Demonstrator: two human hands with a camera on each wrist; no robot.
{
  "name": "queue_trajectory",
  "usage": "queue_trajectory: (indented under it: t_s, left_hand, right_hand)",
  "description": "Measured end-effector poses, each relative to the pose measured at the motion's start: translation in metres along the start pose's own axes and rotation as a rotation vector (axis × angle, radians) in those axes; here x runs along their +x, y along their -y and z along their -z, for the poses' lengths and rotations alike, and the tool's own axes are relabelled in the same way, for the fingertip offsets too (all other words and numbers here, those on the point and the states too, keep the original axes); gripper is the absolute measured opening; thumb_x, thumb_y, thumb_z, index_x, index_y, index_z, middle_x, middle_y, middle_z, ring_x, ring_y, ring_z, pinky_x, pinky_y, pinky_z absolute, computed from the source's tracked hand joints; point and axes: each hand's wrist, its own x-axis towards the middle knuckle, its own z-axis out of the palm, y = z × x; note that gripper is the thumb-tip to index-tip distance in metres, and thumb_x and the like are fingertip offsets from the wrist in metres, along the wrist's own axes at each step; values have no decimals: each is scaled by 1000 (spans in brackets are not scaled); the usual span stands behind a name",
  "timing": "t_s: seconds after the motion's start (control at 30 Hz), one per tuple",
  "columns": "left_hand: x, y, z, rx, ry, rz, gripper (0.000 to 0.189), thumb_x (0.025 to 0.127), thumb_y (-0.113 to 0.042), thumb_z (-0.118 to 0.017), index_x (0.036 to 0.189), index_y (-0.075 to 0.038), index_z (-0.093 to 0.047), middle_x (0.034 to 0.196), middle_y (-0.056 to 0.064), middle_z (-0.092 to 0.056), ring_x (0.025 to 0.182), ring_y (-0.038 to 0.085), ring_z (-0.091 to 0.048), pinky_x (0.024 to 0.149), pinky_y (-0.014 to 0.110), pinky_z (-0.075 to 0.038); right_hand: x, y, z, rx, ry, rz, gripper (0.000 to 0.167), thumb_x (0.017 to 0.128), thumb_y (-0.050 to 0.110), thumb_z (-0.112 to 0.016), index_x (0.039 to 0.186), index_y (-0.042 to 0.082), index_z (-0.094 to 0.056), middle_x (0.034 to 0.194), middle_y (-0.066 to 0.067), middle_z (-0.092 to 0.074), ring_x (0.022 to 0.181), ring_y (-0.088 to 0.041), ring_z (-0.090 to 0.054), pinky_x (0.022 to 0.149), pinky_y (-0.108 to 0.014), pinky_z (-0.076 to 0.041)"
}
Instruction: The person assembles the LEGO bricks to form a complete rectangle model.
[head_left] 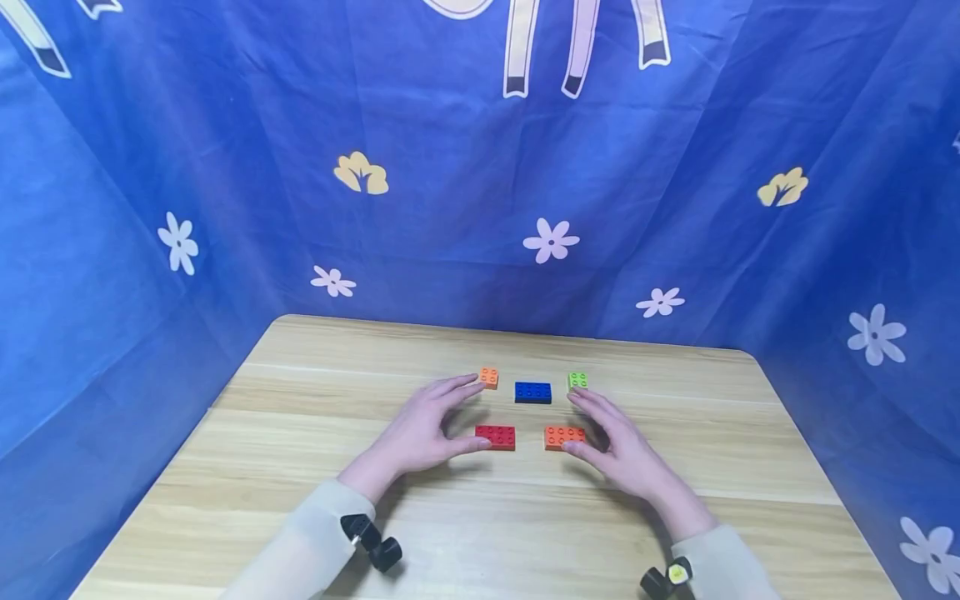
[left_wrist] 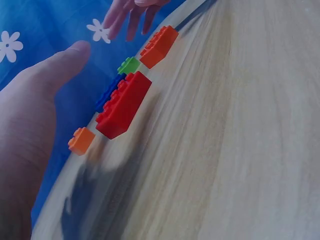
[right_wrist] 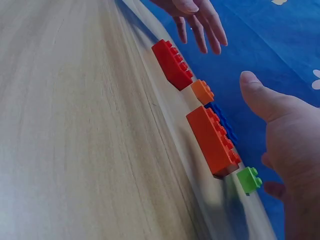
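Bricks (head_left: pixel 496 437) mid-table (head_left: pixel 300 500); left hand (head_left: pixel 420 429), right hand (head_left: pixel 622 446) flank, open.

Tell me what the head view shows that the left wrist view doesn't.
Only the head view shows both sleeves, the whole table and the flowered blue backdrop behind it. Only the left wrist view shows the left hand close up from the palm side, thumb raised, holding nothing. Both show the red brick, long orange brick, blue brick, small orange brick, green brick and the right hand.
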Motion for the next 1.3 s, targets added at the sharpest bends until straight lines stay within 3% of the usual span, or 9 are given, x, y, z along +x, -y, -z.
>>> queue_trajectory:
  t_s: [0.23,0.5,0.77,0.93,1.1,1.3]
  left_hand:
    - [2,2,-8,-164,34,-5,79,70,-67,-65,138,-37,-40,140,-15,-39,128,8,-35,103,41,-32]
    - [3,4,-16,-255,49,1,74,70,-62,-70,132,-24,-53,131,-14,-49,122,9,-43,103,35,-34]
    - [4,5,-24,-301,76,14,68,70,-60,-70,125,-20,-60,123,-13,-56,118,10,-48,102,35,-35]
    - [3,4,-28,-321,74,3,62,72,-56,-71,120,-17,-64,115,-12,-62,112,10,-53,98,34,-39]
    - [3,3,-31,-331,78,-9,52,74,-49,-74,114,-16,-68,108,-10,-65,104,8,-57,92,32,-45]
    - [3,4,-35,-343,96,-28,41,78,-45,-71,108,-18,-71,103,-13,-65,96,4,-59,85,29,-47]
  right_hand:
    - [2,-6,-5,80,0,13,66,80,45,-69,138,27,-44,143,6,-39,131,-15,-34,107,-43,-26]
    - [3,-11,-12,118,-32,29,58,79,38,-73,131,22,-54,130,6,-53,121,-14,-46,103,-40,-33]
    - [3,-16,-18,143,-41,34,51,79,37,-74,121,11,-62,120,2,-60,114,-16,-53,99,-39,-38]
    - [2,-20,-21,150,-46,0,47,78,37,-74,117,12,-65,117,6,-61,112,-12,-54,99,-37,-38]
    - [3,-23,-25,158,-55,26,39,79,30,-75,112,12,-68,112,5,-63,108,-12,-56,97,-37,-40]
    - [4,-25,-28,169,-43,23,28,80,27,-74,107,20,-70,106,11,-64,103,-9,-57,94,-35,-42]
